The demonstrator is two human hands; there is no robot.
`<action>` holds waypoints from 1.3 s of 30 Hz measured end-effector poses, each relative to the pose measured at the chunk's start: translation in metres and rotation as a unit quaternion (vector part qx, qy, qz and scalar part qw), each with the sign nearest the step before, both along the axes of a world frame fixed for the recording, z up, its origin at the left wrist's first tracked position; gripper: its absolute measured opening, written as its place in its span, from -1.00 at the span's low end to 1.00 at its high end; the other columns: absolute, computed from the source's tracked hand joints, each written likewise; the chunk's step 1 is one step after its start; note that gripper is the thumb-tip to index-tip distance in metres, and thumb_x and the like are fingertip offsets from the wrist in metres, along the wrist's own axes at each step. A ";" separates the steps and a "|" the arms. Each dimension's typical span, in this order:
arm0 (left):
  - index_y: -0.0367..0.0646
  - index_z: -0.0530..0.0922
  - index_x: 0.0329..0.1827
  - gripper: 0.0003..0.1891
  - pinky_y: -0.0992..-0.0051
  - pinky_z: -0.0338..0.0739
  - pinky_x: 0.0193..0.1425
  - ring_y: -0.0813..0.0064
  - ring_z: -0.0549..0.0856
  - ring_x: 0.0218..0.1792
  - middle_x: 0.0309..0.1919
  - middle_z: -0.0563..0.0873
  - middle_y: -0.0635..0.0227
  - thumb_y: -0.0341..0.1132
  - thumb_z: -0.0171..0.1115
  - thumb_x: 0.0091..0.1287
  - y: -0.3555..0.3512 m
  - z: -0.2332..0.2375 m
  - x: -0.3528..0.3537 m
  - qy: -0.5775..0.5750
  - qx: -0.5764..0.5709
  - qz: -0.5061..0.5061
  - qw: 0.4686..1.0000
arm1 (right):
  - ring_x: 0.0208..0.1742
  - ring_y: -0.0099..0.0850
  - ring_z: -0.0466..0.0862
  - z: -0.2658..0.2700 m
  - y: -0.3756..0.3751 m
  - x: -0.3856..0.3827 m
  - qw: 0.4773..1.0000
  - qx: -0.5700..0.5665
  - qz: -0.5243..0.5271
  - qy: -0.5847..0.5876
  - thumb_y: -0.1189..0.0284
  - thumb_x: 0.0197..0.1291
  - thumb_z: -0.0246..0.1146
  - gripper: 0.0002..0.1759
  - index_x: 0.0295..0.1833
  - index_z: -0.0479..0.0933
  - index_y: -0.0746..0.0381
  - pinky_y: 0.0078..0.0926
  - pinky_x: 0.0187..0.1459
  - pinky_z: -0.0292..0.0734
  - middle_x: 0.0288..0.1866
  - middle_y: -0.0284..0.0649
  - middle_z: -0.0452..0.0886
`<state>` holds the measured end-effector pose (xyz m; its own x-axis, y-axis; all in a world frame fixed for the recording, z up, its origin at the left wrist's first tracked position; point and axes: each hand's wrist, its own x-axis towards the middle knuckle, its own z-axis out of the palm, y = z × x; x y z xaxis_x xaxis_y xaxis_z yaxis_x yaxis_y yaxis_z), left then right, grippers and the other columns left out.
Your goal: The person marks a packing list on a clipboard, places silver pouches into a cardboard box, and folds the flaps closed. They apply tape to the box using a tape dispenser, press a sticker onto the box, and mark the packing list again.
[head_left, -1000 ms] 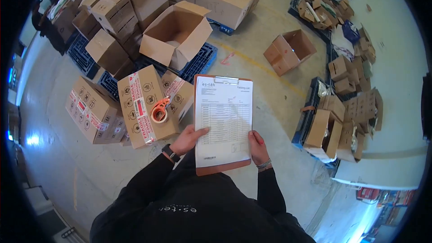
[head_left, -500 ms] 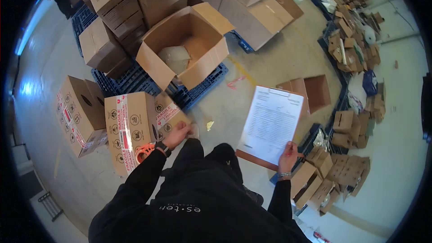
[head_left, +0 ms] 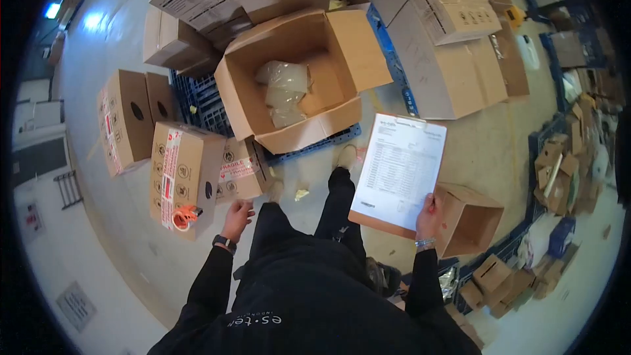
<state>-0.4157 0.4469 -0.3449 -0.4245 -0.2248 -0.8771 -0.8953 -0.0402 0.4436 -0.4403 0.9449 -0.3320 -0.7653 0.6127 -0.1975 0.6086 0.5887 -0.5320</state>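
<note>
My right hand [head_left: 429, 218] grips the lower right edge of a brown clipboard [head_left: 383, 224] that carries a printed sheet [head_left: 401, 171]. Fingers curled, my left hand [head_left: 237, 218] hangs in front of my body; whether anything small is between its fingers is too small to tell. Left of it stands a carton with red FRAGILE tape [head_left: 181, 177], an orange tape dispenser [head_left: 186, 217] on it. Ahead, a large open carton [head_left: 299, 39] holds clear plastic wrapping [head_left: 286, 89].
The open carton stands on a blue pallet [head_left: 315, 146]. Stacked cartons [head_left: 453, 79] rise behind. A smaller open box [head_left: 470, 220] lies right of the clipboard. More boxes [head_left: 562, 171] line the right side. A yellowish scrap [head_left: 302, 194] lies on the floor near my feet.
The view has shifted, bringing the large carton and its wrapping closer. My left hand has moved away from the FRAGILE-taped boxes towards my body. The clipboard stays in my right hand.
</note>
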 end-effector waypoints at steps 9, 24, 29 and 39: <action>-0.18 0.54 -0.03 -0.75 0.56 0.52 -0.12 0.65 0.59 -0.26 -0.26 0.64 0.44 -0.19 0.25 0.44 0.133 0.056 -0.068 0.066 0.038 -0.191 0.979 | -0.43 -0.61 0.36 0.010 0.030 -0.098 0.986 -0.145 0.078 0.014 0.27 0.47 0.15 -0.68 -0.19 0.53 0.35 -0.54 -0.36 0.31 -0.50 -0.40 0.41; -0.34 0.33 0.38 -0.52 0.36 0.41 0.38 0.39 0.53 0.27 0.27 0.55 0.19 -0.15 -0.07 0.58 0.171 0.123 -0.194 0.261 0.410 0.124 0.865 | -0.12 -0.62 0.51 0.121 -0.043 -0.171 0.898 -0.423 0.110 0.057 0.32 0.50 0.10 -0.71 -0.06 0.54 0.37 -0.63 -0.04 0.39 -0.21 -0.35 0.60; -0.39 0.38 0.31 -0.57 0.35 0.62 0.18 0.28 0.69 0.09 0.15 0.62 0.04 -0.28 0.05 0.50 0.141 0.179 -0.192 0.342 0.347 0.122 0.865 | -0.16 -0.60 0.50 0.185 -0.073 -0.177 0.878 -0.429 0.176 0.119 0.30 0.54 0.01 -0.68 0.00 0.49 0.36 -0.64 -0.04 0.38 -0.16 -0.30 0.58; -0.42 0.24 0.40 -0.48 0.29 0.66 0.19 0.20 0.68 0.14 0.19 0.58 -0.07 -0.30 0.01 0.47 0.086 0.215 -0.173 0.405 0.404 0.122 0.811 | -0.15 -0.56 0.55 0.267 -0.127 -0.193 0.773 -0.360 0.313 0.418 0.33 0.41 0.18 -0.71 0.02 0.46 0.36 -0.57 -0.03 0.48 -0.16 -0.23 0.57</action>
<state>-0.5882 0.5333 -0.1300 -0.9645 0.1202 -0.2350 -0.2444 -0.7428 0.6233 -0.6332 0.8178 -0.0654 -0.9119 0.0328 0.4090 -0.4093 -0.0030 -0.9124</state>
